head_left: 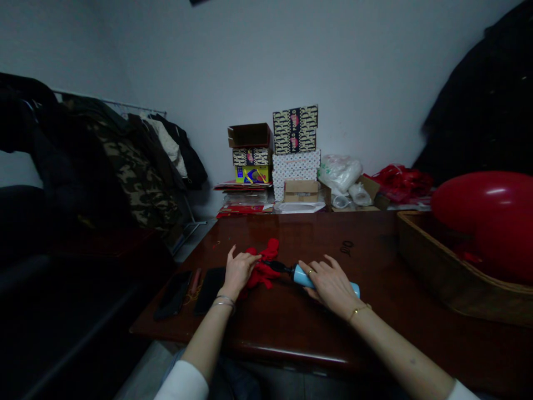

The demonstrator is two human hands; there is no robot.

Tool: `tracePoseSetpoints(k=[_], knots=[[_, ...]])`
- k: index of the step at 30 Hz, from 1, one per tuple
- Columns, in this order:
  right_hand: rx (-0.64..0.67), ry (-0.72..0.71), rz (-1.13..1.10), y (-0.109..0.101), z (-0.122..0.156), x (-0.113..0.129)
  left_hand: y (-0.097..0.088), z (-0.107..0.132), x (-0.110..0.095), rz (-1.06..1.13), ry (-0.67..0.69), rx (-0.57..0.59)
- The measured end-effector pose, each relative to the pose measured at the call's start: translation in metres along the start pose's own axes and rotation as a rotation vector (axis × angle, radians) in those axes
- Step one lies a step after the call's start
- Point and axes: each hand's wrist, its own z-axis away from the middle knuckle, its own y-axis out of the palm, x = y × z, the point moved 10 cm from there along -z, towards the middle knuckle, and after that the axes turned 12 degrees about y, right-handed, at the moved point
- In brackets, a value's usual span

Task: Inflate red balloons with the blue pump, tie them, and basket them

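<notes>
pump on table under my right hand, limp balloon at its nozzle at 9 o'clock under my left hand, phones further out at 9, box stack at 12, basket at 3 with an inflated balloon in it.

The right hand covers the middle of the blue pump, so its grip is hidden. The left hand hides part of the limp red balloon. The right edge cuts off the inflated red balloon and the wooden tray. Lettering on the stacked boxes is too small to read.
</notes>
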Motion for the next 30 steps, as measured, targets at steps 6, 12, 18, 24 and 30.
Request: tracePoseSetpoints(k=[6,12,18,24,30], knots=[[0.029,-0.034,-0.033,-0.003,0.001,0.005,0.0,-0.005,-0.015,0.004,0.107,0.077],[0.061,-0.033,-0.028,-0.006,0.002,0.008,0.001,-0.009,-0.031,0.068,0.165,0.148],[0.084,-0.013,-0.01,-0.001,0.006,0.011,0.0,-0.009,-0.048,0.077,0.278,0.106],[0.102,0.037,-0.026,0.005,0.01,0.013,0.0,-0.007,-0.05,-0.004,0.317,0.047],[0.085,0.123,-0.055,0.007,0.011,0.012,-0.004,-0.005,-0.04,0.02,0.128,0.047]])
